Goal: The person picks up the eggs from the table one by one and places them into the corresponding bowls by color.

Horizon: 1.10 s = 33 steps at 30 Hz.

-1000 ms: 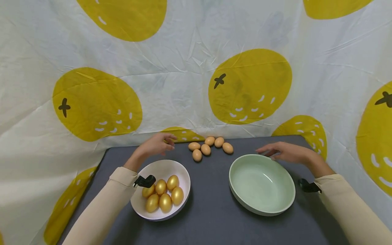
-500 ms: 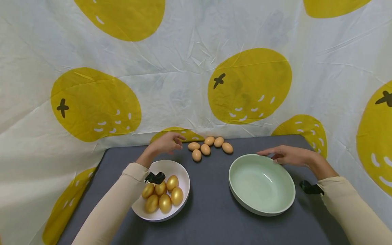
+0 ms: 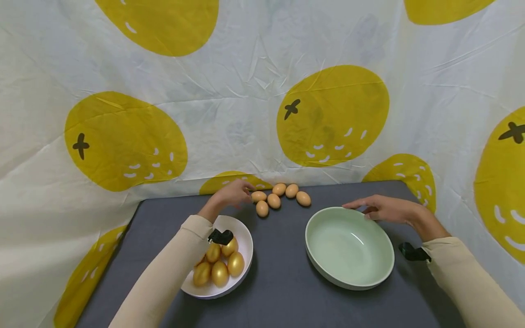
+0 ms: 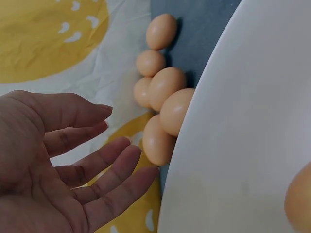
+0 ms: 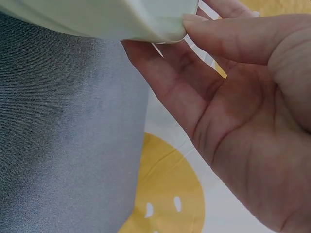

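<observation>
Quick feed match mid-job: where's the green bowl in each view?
Head: green bowl, right of centre, lower half.
Left wrist: not in it; the white bowl shows instead.
Right wrist: top left, cut off, rim in the right grip.
Shared landmark: the yellow-patterned cloth, in all three views.

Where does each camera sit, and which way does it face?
Head: worn on the head, facing forward and down; left hand, right hand and sleeves show.
Left wrist: worn there, faces the left hand, brown eggs and white bowl.
Right wrist: worn there, faces the right hand gripping the green bowl.
Head and left wrist share the brown eggs.
</observation>
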Motion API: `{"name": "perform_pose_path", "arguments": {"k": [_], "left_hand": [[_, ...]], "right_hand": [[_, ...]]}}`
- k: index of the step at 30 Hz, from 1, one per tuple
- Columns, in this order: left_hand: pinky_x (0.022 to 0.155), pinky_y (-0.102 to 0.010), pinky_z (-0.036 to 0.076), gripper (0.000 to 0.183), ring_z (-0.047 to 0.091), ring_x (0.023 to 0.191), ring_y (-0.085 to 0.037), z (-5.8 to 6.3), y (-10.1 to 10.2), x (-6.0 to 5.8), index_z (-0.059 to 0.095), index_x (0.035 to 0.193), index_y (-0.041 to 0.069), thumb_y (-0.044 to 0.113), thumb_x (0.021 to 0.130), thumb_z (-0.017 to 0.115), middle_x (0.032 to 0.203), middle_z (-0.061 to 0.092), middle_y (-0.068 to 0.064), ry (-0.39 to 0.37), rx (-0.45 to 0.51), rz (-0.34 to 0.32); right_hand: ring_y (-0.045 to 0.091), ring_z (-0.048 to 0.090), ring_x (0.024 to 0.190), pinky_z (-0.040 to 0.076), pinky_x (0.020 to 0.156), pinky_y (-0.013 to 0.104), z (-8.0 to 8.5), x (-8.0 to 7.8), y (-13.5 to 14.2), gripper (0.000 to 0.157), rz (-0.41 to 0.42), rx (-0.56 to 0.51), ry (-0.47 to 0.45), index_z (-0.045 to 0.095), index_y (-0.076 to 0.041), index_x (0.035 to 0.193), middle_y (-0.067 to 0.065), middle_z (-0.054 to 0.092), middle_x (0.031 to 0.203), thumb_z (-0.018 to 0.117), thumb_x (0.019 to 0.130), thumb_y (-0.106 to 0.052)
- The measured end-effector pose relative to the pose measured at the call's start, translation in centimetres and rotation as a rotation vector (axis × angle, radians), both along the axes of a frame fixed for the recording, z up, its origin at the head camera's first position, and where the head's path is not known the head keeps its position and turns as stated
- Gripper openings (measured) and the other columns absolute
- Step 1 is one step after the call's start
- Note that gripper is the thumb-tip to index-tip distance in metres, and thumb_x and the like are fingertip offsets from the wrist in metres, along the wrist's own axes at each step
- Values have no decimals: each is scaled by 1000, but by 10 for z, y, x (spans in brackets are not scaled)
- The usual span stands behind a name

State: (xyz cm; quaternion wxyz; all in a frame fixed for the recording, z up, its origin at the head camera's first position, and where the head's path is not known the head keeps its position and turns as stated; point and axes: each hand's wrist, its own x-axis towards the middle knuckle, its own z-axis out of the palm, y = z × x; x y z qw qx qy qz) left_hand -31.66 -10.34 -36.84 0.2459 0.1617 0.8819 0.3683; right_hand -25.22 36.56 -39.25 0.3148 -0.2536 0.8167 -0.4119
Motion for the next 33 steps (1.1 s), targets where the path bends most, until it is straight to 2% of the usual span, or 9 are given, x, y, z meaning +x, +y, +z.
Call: {"name": "perform_pose_path", "arguments": {"k": [4, 7, 10, 14, 18, 21, 27, 33], "left_hand": [[93, -55, 55, 50, 58, 127, -35, -4, 10, -1, 53, 146, 2, 10, 97, 59, 148, 51, -23, -18, 0, 8], [90, -52, 57, 49, 58, 126, -33, -6, 17, -4, 53, 146, 3, 10, 98, 58, 149, 52, -18, -22, -26, 11], [86, -47, 59, 48, 61, 122, -33, -8, 25, -6, 55, 145, 3, 10, 98, 60, 150, 52, -17, -18, -60, 6], [86, -48, 58, 45, 61, 119, -32, -11, 32, -9, 59, 142, 6, 11, 97, 64, 153, 48, -13, -13, -89, 7], [87, -48, 58, 45, 58, 124, -33, -13, 36, -11, 59, 142, 5, 11, 97, 63, 159, 41, -11, -21, -105, 15], [86, -45, 58, 45, 56, 127, -34, -14, 40, -12, 58, 142, 4, 10, 97, 62, 158, 42, -11, -30, -126, 15], [82, -42, 59, 41, 60, 123, -32, -18, 46, -14, 63, 137, 5, 9, 96, 63, 143, 58, -11, -27, -174, 10], [81, -45, 58, 38, 63, 105, -26, -28, 46, -14, 66, 131, 4, 3, 94, 63, 131, 63, -16, 10, -176, -81]], "right_hand": [[39, 57, 128, 57, 90, 36, 1, 1, 1, 53, -1, -10, 0, 45, -10, 154, 26, 37, 158, 51, 102, 2], [41, 56, 129, 57, 90, 37, 0, 1, 2, 53, 7, -24, 0, 44, -8, 154, 26, 36, 158, 50, 102, 2], [42, 56, 129, 57, 90, 37, -1, 1, 2, 53, 8, -28, 0, 43, -7, 154, 27, 36, 158, 51, 103, 1], [41, 56, 129, 57, 91, 36, -1, 1, 2, 53, 6, -25, 2, 43, -8, 154, 27, 36, 158, 51, 103, 0], [41, 56, 129, 56, 91, 36, 0, 0, 1, 53, 7, -27, 1, 44, -9, 154, 26, 36, 158, 51, 103, 0], [41, 56, 129, 56, 91, 36, -1, -1, 1, 53, 6, -25, -1, 45, -9, 154, 26, 37, 158, 53, 102, 0], [41, 56, 129, 57, 91, 36, -3, -1, 2, 53, 14, -29, 8, 44, -9, 154, 25, 39, 157, 53, 103, -1], [41, 56, 129, 56, 91, 35, -3, 1, 2, 52, 4, -17, 12, 45, -10, 153, 25, 39, 157, 55, 102, -3]]}}
